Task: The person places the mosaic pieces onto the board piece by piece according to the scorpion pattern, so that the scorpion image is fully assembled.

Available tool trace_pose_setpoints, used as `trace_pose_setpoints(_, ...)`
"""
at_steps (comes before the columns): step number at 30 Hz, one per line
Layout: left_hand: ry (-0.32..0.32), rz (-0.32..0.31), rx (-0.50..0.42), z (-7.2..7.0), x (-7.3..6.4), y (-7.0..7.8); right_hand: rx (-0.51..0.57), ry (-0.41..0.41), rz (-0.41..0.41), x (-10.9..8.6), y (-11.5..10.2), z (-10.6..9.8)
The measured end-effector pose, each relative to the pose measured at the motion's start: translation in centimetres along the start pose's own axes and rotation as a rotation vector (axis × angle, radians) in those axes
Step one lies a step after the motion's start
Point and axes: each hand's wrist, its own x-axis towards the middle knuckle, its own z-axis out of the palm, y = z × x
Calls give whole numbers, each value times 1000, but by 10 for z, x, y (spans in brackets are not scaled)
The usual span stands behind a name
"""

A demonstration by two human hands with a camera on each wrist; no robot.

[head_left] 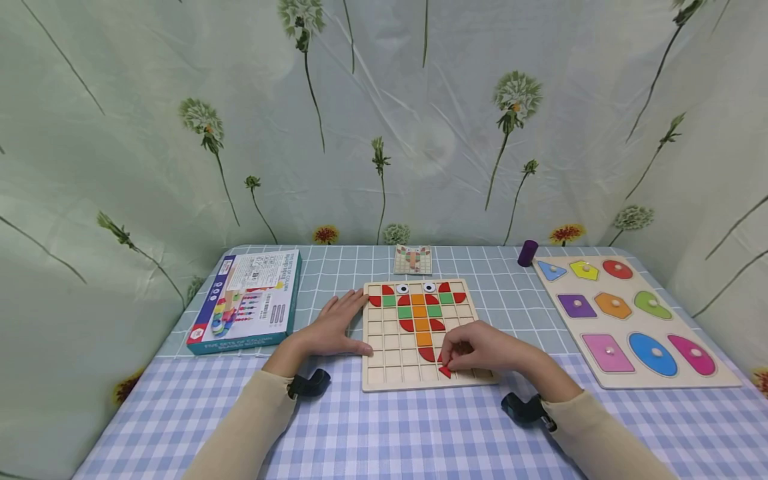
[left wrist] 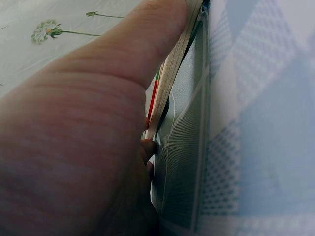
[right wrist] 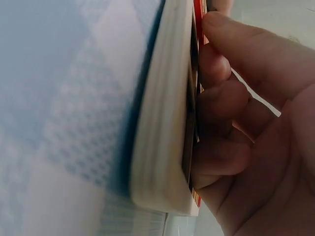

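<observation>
A wooden grid board (head_left: 390, 373) holds small red, green and orange tiles and two round eye pieces, laid out as a figure. My left hand (head_left: 337, 328) rests at the board's left edge, fingers extended and thumb at the lower left side. In the left wrist view the thumb (left wrist: 142, 42) lies against the board's wooden edge (left wrist: 165, 91). At the figure's lower end, my right hand (head_left: 485, 347) pinches a small red triangular tile (head_left: 445, 373) over the grid. The right wrist view shows the thumb and curled fingers close along the board's face.
Behind the board lies a small picture card (head_left: 413, 260) with a similar figure. A boxed toy set (head_left: 246, 300) is at the left. On the right are a shape puzzle board (head_left: 591, 333) with knobbed pieces and a purple cylinder (head_left: 528, 253). A checkered cloth (head_left: 372, 440) covers the table's front.
</observation>
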Motion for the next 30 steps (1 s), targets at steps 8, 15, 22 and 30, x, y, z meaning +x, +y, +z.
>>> trace_pose_setpoints(8, -4, -6, 4, 1, 1, -1, 1, -16, -23, -2, -1, 1)
trace_pose_setpoints(15, -8, -11, 1, 0, 1, -1, -19, -1, -49, -1, 0, 2)
trace_pose_setpoints(22, -8, -12, 0, 0, 1, -1, -24, 0, -29, -1, 0, 2)
trace_pose_setpoints(30, -5, -15, -1, 1, 1, -1, -36, 6, 9, -1, -1, 3)
